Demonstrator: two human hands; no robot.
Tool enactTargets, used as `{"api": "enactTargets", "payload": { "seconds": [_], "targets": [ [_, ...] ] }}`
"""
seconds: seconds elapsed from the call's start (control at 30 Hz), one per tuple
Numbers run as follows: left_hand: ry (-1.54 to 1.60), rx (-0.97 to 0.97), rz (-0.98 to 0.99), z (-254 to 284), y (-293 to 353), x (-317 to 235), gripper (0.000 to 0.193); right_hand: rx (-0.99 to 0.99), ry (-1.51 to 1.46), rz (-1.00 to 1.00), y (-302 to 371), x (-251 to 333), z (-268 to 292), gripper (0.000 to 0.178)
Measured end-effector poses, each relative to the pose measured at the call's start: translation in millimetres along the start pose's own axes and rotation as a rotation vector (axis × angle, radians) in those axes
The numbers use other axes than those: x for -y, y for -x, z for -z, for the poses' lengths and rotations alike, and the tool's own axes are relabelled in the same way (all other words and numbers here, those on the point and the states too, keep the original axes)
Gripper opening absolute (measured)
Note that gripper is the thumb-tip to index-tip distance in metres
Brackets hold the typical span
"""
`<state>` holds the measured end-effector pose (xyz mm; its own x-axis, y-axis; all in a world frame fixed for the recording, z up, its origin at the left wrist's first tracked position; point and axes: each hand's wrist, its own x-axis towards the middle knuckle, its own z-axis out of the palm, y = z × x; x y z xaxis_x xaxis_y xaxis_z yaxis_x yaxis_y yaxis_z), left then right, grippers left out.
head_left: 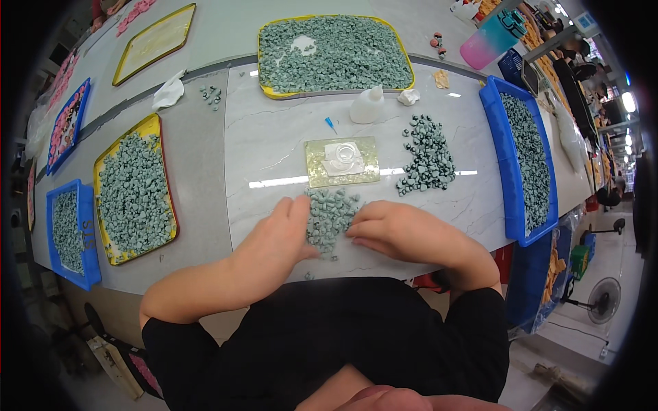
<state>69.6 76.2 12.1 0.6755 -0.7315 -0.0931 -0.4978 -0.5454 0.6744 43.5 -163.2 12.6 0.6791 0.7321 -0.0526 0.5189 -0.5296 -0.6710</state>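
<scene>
Flanking grey-green pieces (330, 218), left hand (279, 236), right hand (397, 229), fingers loosely spread, touching pile edges

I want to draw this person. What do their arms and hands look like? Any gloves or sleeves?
No gloves: the left hand and right hand are bare, with no rings, watch or bracelets visible. Both forearms are bare too. The person wears a black top with short sleeves that end near the elbows.

Both hands, left hand (277, 236) and right hand (397, 231), flank a small grey-green pile (330, 214) (fingers touching it) on the marble table (274, 137).
</scene>
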Motion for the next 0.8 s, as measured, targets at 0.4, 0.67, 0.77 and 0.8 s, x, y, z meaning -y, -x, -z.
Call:
{"api": "enactTargets", "payload": {
  "seconds": [0.4, 0.67, 0.77, 0.8],
  "targets": [
    [-0.188, 0.536, 0.038, 5, 10, -16, 0.041, -0.164, -0.046, -0.283, 2, -3, 8, 0.029],
    [0.443, -0.187, -0.174, 28, 16, -28, 0.030, -0.241, -0.083, -0.213, -3, 3, 21, 0.024],
    [1.153, -0.694, -0.769, 44, 12, -63, 0.047, -0.300, -0.086, -0.197, -9, 9, 22, 0.022],
    [1.206, -0.782, -0.918, 50, 8, -75, 0.048, -0.312, -0.064, -0.220, -9, 10, 24, 0.021]
  ]
}}
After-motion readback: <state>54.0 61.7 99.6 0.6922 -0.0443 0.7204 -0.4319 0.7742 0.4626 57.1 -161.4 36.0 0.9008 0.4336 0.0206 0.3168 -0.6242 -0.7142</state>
